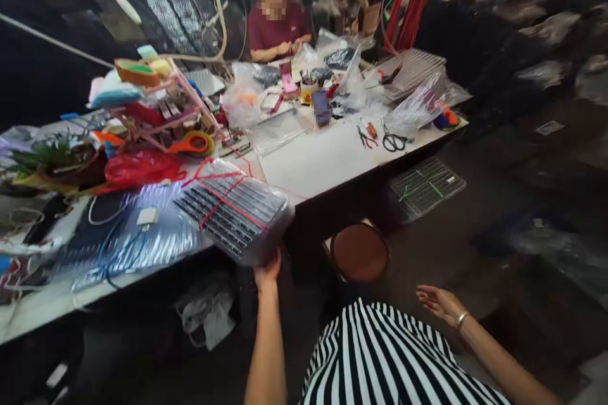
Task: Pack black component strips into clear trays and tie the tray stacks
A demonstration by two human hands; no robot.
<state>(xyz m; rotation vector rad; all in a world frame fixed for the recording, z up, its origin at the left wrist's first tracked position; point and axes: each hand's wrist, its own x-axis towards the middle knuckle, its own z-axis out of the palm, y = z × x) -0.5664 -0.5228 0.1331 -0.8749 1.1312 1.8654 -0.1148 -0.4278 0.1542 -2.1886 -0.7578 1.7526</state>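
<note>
A stack of clear plastic trays [242, 202] with dark rows in them, tied with red string, sits tilted over the edge of the work table. My left hand [268, 271] grips the stack at its near lower corner, the fingers partly hidden beneath it. Off to the right, my right hand [439, 304] hangs over the floor with its fingers stretched out and nothing in it. Between the hands stands a round brown stool [360, 253]. Pliers [367, 138] and black-handled scissors [395, 141] lie on the white table top [313, 161].
Across the table sits a person in a maroon shirt [280, 28], hands together. A pink rack [175, 92] crowded with goods and orange-handled scissors [194, 143] stand left. More trays tied with green [427, 188] lie low beyond the table edge. Plastic bags [420, 104] lie at right.
</note>
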